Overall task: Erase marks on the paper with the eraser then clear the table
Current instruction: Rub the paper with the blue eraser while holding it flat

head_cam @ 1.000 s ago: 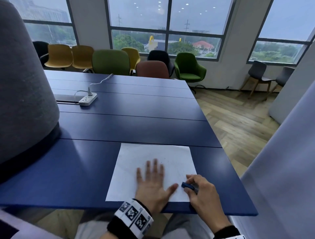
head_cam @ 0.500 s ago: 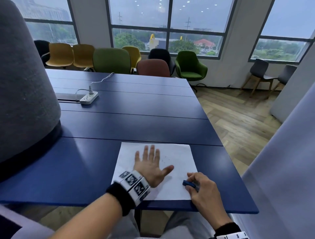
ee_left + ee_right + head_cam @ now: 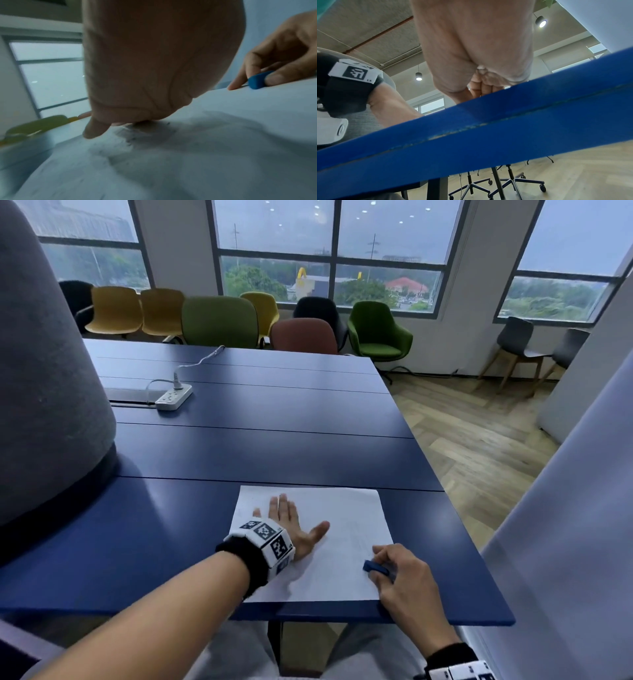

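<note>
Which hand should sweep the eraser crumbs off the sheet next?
Left. The left hand lies flat and free on the paper, beside the crumbs. The right hand pinches the eraser near the sheet's right edge.

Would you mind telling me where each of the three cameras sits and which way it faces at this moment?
Head: worn on the head, looking forward and down at the blue table, the paper, the left hand flat on it, the right hand with the blue eraser.
Left wrist: just above the paper, looking along the palm; the right hand is at the far right.
Right wrist: below the table's near edge, looking up past the palm to the ceiling.
Shared: head and left wrist both show the eraser on the paper.
</note>
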Action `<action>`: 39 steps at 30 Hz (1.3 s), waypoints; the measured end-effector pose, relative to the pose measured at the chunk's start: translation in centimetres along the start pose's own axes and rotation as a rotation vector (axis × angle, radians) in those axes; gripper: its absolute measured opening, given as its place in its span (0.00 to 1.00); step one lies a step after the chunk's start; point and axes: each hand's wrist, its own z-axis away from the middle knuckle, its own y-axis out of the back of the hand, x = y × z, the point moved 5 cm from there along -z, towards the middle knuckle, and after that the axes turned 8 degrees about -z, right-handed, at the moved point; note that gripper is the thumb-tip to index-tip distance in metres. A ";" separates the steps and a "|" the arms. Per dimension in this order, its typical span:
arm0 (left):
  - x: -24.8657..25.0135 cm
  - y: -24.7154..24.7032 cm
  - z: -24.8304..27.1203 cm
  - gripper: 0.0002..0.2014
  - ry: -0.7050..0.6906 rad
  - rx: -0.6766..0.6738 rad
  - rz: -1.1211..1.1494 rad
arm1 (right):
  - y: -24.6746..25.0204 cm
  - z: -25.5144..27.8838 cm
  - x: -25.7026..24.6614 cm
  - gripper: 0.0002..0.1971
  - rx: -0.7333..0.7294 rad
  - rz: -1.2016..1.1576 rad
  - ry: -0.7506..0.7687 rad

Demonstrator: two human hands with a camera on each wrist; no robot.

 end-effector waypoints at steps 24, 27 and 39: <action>1.9 2.7 0.5 0.61 -0.236 -0.060 -0.077 | 2.0 -4.7 -3.2 0.09 -0.240 0.189 0.026; 1.3 2.8 0.4 0.63 -0.223 -0.063 -0.096 | 1.5 -8.1 -4.7 0.06 -0.301 0.239 0.066; 1.0 2.2 -0.7 0.66 -0.197 -0.044 -0.099 | -2.0 -12.3 -5.7 0.06 -0.668 0.387 0.224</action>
